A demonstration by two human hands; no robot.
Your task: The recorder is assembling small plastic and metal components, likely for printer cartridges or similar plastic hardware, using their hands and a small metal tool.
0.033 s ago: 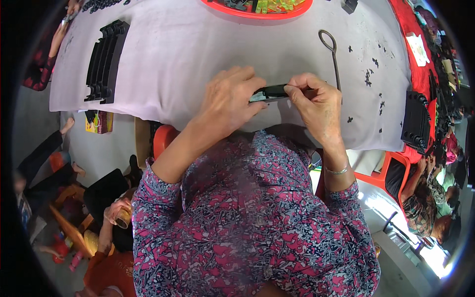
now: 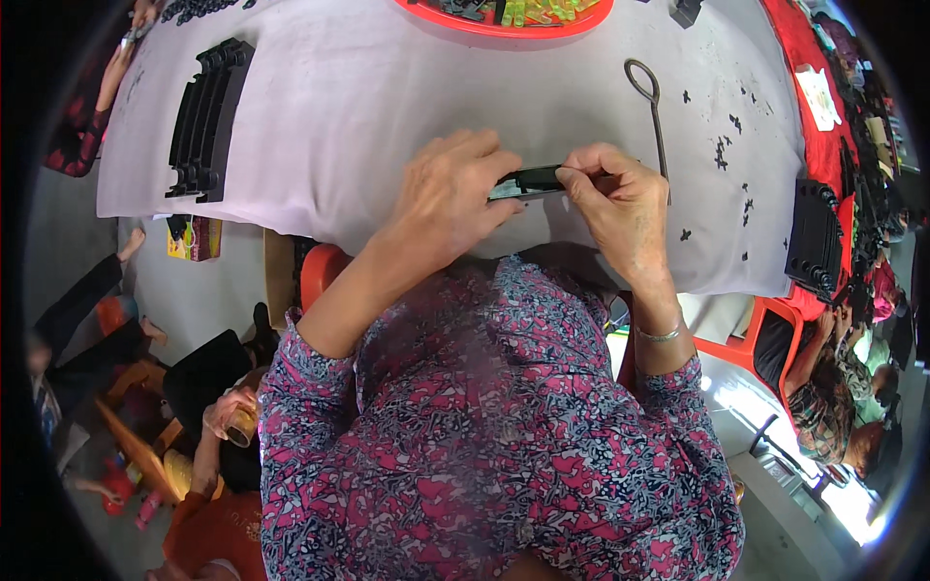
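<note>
Both my hands are together above the cloth-covered table, gripping a slim black plastic piece (image 2: pixel 539 179) that lies level between them. It has a pale, shiny strip on its left part. My left hand (image 2: pixel 453 189) is closed round the left end, which its fingers hide. With thumb and forefinger, my right hand (image 2: pixel 618 198) pinches the right end. What the right fingers cover cannot be made out. Just beyond my right hand lies a metal rod with a looped end (image 2: pixel 656 107).
A ribbed black plastic part (image 2: pixel 207 126) lies at the left, and a similar black part (image 2: pixel 814 237) at the right edge. Small black bits (image 2: pixel 722 153) are scattered to the right. A red tray (image 2: pixel 504 30) of yellow-green and dark pieces stands at the far side. Other people sit nearby.
</note>
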